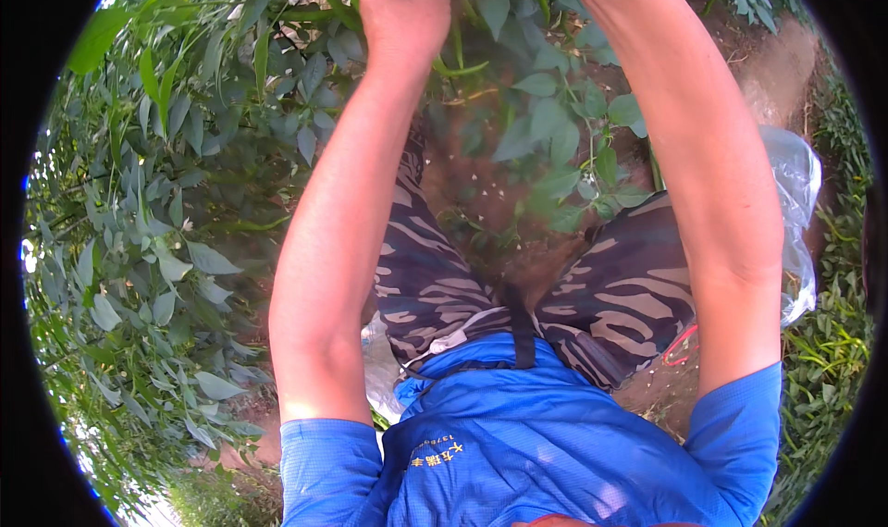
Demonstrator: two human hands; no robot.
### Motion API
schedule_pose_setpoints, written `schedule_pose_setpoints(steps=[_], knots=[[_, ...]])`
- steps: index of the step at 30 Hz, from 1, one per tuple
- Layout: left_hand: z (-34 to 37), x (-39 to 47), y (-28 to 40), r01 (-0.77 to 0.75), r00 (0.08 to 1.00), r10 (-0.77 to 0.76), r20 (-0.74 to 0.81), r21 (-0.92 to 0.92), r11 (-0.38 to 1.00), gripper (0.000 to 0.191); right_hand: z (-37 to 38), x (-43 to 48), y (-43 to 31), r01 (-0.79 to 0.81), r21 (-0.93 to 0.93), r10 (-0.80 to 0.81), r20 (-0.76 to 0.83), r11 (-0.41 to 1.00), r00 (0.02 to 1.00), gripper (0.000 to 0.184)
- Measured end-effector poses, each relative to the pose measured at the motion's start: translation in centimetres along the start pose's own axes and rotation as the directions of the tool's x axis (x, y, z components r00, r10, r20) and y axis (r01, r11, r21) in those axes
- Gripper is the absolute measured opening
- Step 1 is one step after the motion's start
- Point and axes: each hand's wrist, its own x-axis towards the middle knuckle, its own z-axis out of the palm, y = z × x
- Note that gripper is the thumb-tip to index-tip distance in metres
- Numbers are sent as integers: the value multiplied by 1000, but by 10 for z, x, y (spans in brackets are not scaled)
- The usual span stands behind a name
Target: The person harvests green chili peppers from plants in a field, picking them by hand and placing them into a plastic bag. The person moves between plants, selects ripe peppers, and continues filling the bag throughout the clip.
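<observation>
At the top of the head view, my left hand (404, 10) is raised among the leaves of a chili pepper plant (548, 121), its fingers bent and partly cut off by the picture's edge. Long green peppers (461, 69) hang just right of and below this hand. Whether it grips a pepper or a stem cannot be made out. The right arm reaches up past the top edge, so my right hand is out of view. Beneath the arms lie leafy stems and bare soil between the knees.
Dense pepper foliage (201, 256) fills the left side. A clear plastic bag (798, 180) lies beyond the right arm, and more plastic (378, 367) shows beside the left hip. A red loop (680, 345) is on the soil by the right thigh. Another plant row (832, 367) runs along the right.
</observation>
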Motion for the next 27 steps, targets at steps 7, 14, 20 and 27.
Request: schedule_pose_setpoints(steps=[7,14,20,27], knots=[[-2,-4,44,247,950,-200,239,-186,951,31,-5,-7,7,-5,-125,-15,-156,992,988,63],[-11,10,68,353,887,-317,337,-52,934,32,-8,4,5,-141,-95,130,-120,985,984,71],[-7,-4,63,503,848,-429,310,-223,835,32,-1,-8,-4,-128,-169,111,-107,977,988,71],[-9,-14,54,427,874,-299,384,-312,849,24,5,-19,-7,-70,-161,56,-95,985,994,72]])
